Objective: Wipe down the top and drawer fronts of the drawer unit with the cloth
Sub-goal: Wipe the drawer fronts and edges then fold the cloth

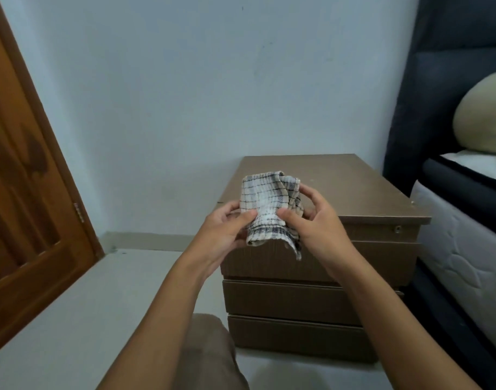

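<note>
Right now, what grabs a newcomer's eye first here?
The checked cloth, held up at centre by both hands, the left hand and the right hand, above the front edge of the brown drawer unit. Then the wooden door at left and the bed at right.

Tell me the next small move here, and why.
Probably lower the cloth flat onto the top of the drawer unit. The left hand and right hand both pinch it, bunched, seemingly off the surface, so no wiping contact shows yet.
</note>
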A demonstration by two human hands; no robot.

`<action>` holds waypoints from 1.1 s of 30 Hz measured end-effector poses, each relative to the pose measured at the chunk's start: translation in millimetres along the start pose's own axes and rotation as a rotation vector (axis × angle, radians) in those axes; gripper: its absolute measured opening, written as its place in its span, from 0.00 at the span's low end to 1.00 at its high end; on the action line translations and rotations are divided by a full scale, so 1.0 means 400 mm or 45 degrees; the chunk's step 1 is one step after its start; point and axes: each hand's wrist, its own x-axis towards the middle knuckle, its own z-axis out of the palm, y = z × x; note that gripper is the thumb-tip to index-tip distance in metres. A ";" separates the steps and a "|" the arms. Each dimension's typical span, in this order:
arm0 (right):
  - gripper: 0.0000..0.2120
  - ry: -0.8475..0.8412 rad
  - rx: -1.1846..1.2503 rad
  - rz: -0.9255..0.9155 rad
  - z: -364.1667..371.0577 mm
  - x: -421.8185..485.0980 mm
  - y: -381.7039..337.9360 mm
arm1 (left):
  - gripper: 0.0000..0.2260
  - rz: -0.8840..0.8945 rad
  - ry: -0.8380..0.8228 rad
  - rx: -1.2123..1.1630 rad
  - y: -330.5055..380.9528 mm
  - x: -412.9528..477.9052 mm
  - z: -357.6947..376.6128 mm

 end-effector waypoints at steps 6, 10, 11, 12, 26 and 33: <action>0.28 0.061 -0.073 0.041 0.011 0.057 0.002 | 0.16 0.101 0.163 0.358 0.023 0.057 -0.013; 0.28 0.040 -0.144 0.113 0.037 0.119 0.016 | 0.16 0.101 0.257 0.518 0.023 0.121 -0.047; 0.28 0.042 -0.171 0.121 0.046 0.140 0.022 | 0.16 0.099 0.276 0.545 0.023 0.141 -0.057; 0.28 0.046 -0.203 0.126 0.056 0.163 0.030 | 0.17 0.094 0.295 0.578 0.023 0.161 -0.068; 0.30 -0.048 -1.184 -0.110 0.106 0.326 0.100 | 0.23 0.119 0.343 1.175 -0.023 0.307 -0.212; 0.19 -0.323 -1.300 -0.219 0.109 0.275 0.134 | 0.20 0.201 0.246 1.128 -0.098 0.246 -0.215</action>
